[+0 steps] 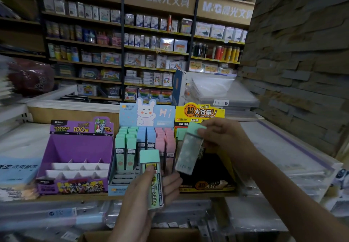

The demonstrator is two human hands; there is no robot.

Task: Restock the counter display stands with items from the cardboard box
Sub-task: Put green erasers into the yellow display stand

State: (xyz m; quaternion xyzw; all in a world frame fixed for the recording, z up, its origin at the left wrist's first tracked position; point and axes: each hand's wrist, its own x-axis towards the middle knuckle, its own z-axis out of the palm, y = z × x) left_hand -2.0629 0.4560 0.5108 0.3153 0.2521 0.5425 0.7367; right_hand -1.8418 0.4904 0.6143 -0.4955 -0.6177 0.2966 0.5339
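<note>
Hands: left hand [143, 200] grips one mint-capped lead case [152, 177] upright, with the thumb on the front label and the fingers wrapped behind. Right hand [222, 137] pinches a second mint case [189, 151] at its cap end. The body hangs tilted over the dark tray of the yellow stand [200, 111] and appears clear of it.

Handling, judged: both cases look like small, rigid plastic boxes. They are probably light, with smooth sides that could slip under a loose pinch. A hold on the cap alone is risky if the cap slides off. It seems safer to hold across the narrow sides of the body, just under the cap, leaving the lower end free to enter a slot.

Outward: a few mint cases stand at the yellow stand's back left, and much of its tray is hidden by the right hand and case. The blue bunny stand [117, 187] beside it holds mint, blue and pink rows, with open slots in front. The purple stand [79, 145] shows bare white dividers. The cardboard box [179, 236] is partly visible at the lower edge, below the counter.
</note>
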